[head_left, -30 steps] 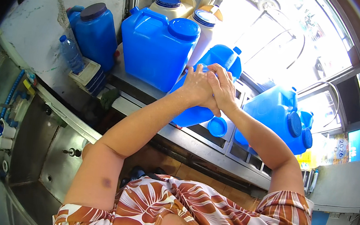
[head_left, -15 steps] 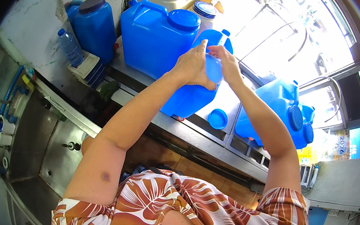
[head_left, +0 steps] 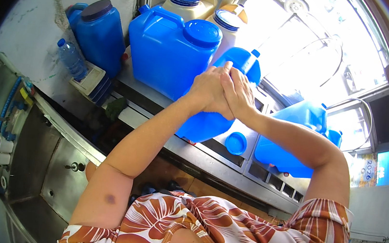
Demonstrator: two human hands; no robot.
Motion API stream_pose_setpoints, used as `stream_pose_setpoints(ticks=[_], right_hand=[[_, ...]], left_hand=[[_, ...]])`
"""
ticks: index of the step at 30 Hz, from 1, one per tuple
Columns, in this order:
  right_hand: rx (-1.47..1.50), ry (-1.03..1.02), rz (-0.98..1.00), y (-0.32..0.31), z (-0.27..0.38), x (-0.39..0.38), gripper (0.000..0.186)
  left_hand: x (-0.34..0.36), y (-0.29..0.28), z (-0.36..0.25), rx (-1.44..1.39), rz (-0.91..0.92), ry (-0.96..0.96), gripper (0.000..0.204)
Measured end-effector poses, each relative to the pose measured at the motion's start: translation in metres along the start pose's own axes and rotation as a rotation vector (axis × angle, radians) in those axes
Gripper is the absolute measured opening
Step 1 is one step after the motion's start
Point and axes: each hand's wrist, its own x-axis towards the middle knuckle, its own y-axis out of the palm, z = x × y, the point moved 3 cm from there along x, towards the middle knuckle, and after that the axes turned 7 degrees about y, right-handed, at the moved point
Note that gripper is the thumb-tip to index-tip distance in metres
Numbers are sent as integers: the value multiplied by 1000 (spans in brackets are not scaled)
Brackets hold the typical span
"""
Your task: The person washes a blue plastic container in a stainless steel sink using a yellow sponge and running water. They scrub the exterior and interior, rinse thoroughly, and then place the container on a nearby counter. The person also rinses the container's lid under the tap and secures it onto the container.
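Both my hands are together on top of a blue jerrycan [head_left: 206, 127] near the counter's front edge. My left hand [head_left: 208, 90] lies palm down over its wide mouth, with one finger pointing to the far side. Across it rests my right hand [head_left: 239, 94], fingers stretched out, hiding most of the left fingers. The mouth and anything on it are covered by the hands. Behind them the jerrycan's handle and small blue cap [head_left: 255, 53] show. A round blue lid [head_left: 236, 143] lies loose on the counter, right of the jerrycan.
Another blue jerrycan [head_left: 169, 50] stands close at left, with cream containers [head_left: 183, 3] behind. More blue jerrycans [head_left: 288, 147] are at right. A dark-lidded blue container [head_left: 101, 32] and a water bottle [head_left: 72, 60] are far left. A steel sink [head_left: 60, 168] is at lower left.
My right hand has moved from the mouth's far right side onto my left hand. The pale, translucent round piece between them is now covered. My right elbow has swung outward.
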Motion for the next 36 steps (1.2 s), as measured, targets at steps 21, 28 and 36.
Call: stream_pose_setpoints(ticks=[21,28,36], right_hand=[[54,-54,-34,1,-7,19,45],[517,-48,-251,-3,-26,23,39],[835,549,-685,-7,-69,-56,19]], left_hand=[[10,3,18,-116,-153,62,131],[-14,-5,47,-15,-105,369,131],[-49,45,-14,60,-429,210,97]])
